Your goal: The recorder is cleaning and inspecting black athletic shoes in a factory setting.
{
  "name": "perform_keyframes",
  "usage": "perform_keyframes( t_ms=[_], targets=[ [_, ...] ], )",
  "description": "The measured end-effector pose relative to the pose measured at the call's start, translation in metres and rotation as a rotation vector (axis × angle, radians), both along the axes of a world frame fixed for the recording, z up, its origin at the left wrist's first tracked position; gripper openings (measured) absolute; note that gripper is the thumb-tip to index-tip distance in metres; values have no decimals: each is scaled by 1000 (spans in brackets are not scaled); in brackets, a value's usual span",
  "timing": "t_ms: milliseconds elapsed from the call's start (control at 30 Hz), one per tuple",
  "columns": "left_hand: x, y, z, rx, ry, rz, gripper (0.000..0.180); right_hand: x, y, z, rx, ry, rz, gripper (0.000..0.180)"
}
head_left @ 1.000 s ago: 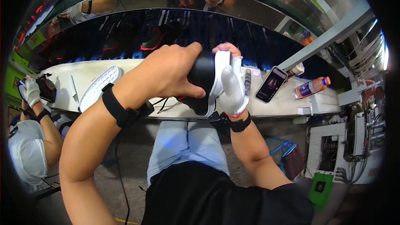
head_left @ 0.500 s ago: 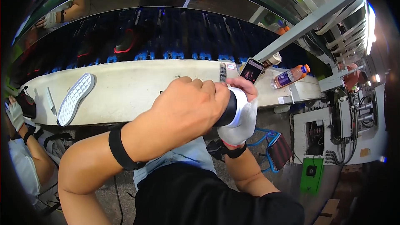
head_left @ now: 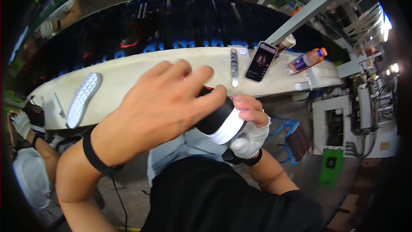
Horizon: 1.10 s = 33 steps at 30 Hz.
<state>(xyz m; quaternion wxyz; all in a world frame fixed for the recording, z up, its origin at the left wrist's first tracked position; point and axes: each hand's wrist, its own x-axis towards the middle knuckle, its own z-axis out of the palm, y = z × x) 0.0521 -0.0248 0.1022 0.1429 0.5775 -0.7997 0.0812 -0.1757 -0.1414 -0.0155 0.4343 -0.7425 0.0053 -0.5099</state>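
Observation:
A shoe with a black upper and a white sole edge is tilted in front of my body, small red patches showing on it. My right hand wears a white glove with some fingertips bare and is closed around the sole end of the shoe. Above the black upper, my bare left hand has its fingers spread and bent, the index fingertip close to or against the shoe. Its thumb and palm are hidden, and its fingers are slightly blurred.
On the pale bench lie a light grey shoe sole, a thin pale strip, a dark, narrow tool, a phone and a drink bottle. Behind runs a dark conveyor carrying shoes. A co-worker's gloved hand is at far left.
My left hand has gone from a closed grip beside my right hand to spread fingers, moving left. The shoe has turned, showing more black upper and white sole edge. My view has shifted slightly.

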Motion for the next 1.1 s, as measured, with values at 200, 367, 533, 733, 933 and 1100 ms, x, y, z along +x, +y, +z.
perform_keyframes(
  t_ms=[200, 367, 533, 733, 933, 1100],
  targets=[
    [-10, 62, 15, 312, 461, 77, 101, 27, -14, -71, -67, 166, -81, 47],
    [-32, 98, -16, 237, 454, 429, 106, 57, 1, -68, -202, 81, 31, 38],
    [-8, 110, -60, 126, 399, 533, 103, 80, 19, -65, -371, 72, 150, 43],
    [2, 114, -74, 38, 317, 458, 84, 81, 15, -50, -255, 187, 257, 46],
    [-11, 107, -67, -11, 310, 423, 75, 89, -9, -29, -28, 754, 335, 120],
    [-21, 107, -67, -19, 300, 407, 83, 89, 6, -41, 228, 534, 103, 38]
  ],
)
